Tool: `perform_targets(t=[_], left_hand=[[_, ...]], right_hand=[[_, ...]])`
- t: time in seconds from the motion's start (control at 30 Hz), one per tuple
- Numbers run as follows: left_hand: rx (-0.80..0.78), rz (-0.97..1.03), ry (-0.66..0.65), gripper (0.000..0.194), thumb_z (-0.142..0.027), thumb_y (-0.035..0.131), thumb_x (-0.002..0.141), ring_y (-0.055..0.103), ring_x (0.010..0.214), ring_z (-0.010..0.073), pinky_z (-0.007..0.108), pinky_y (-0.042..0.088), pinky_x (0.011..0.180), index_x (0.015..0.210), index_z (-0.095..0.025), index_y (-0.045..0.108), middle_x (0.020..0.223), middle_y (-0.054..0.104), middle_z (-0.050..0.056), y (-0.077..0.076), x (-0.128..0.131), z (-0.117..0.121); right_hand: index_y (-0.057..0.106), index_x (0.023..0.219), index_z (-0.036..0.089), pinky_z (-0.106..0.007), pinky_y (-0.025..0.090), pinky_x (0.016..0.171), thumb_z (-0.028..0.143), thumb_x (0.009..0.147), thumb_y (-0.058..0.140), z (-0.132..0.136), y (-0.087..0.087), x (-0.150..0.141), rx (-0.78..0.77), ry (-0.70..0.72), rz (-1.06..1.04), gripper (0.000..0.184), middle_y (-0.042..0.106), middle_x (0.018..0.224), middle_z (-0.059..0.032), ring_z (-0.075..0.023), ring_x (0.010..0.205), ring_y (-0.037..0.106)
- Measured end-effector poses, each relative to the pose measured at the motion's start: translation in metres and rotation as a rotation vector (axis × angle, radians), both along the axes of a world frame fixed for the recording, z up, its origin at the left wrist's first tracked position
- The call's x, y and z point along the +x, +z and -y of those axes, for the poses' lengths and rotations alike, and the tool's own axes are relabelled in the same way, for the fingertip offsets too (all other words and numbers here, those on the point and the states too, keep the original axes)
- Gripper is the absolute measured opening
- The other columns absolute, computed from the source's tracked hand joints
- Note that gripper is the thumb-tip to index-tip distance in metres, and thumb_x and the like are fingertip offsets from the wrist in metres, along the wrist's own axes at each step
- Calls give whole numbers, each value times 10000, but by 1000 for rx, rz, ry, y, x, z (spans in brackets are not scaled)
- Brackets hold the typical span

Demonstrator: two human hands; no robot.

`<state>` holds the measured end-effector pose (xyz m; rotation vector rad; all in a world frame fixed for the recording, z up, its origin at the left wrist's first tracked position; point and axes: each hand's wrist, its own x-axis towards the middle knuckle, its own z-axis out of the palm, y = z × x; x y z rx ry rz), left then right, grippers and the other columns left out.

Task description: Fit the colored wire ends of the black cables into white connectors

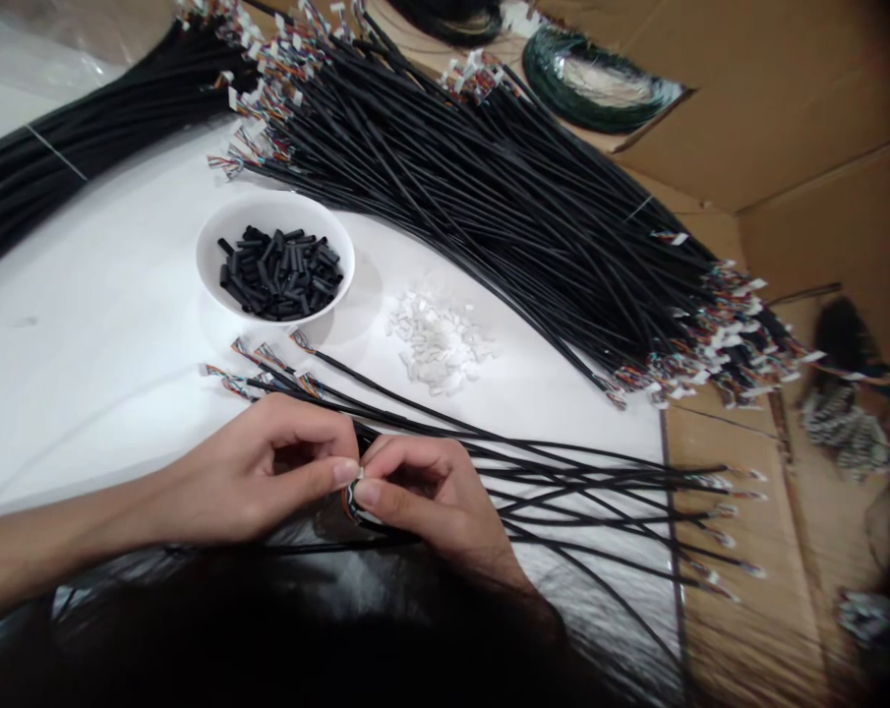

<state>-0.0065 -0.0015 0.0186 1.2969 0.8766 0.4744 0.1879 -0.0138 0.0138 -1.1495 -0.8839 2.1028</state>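
Note:
My left hand [289, 477] and my right hand [426, 492] meet at the front of the white table [120, 285], thumbs and forefingers pinched. Between the fingertips shows a small white connector [359, 474], with thin coloured wires [350, 501] curving below it. The left fingertips close on the connector; the right ones grip the wire end of a black cable, largely hidden by the hand. Several black cables [563, 452] with coloured wire ends lie behind and beside my hands. Farther back is a loose pile of small white connector housings [441, 339].
A white bowl [204, 251] holds short black tubes [278, 275]. A large heap of black cables [489, 197] with white-tipped ends spans the back right; another tied bundle [83, 157] lies at the left. Cardboard [769, 108] and a dark green wire coil [544, 84] are beyond.

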Motion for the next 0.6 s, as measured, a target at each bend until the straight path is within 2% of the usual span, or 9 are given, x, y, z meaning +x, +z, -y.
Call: perform_targets(t=[0.37, 0.5, 0.6], left_hand=[[-136, 7, 67, 319, -376, 617, 901, 359, 587, 89, 196, 265, 517, 689, -142, 569, 611, 431, -43, 3, 3, -3], [-212, 3, 83, 377, -445, 581, 912, 361, 575, 91, 203, 270, 522, 683, -148, 543, 600, 427, -44, 7, 3, -3], [-218, 8, 78, 339, -427, 628, 882, 361, 578, 87, 193, 264, 522, 709, -147, 545, 603, 433, -50, 5, 3, -3]], right_hand=[[694, 627, 167, -258, 403, 586, 410, 671, 842, -2, 5, -1, 51, 1, 81, 288, 629, 625, -2, -123, 595, 516], [673, 647, 162, -250, 386, 585, 376, 684, 839, -1, 7, -2, 56, 2, 126, 274, 601, 600, 19, -110, 577, 499], [661, 684, 157, -242, 396, 596, 378, 707, 823, 1, 6, -3, 86, 13, 149, 275, 607, 623, 18, -108, 594, 518]])
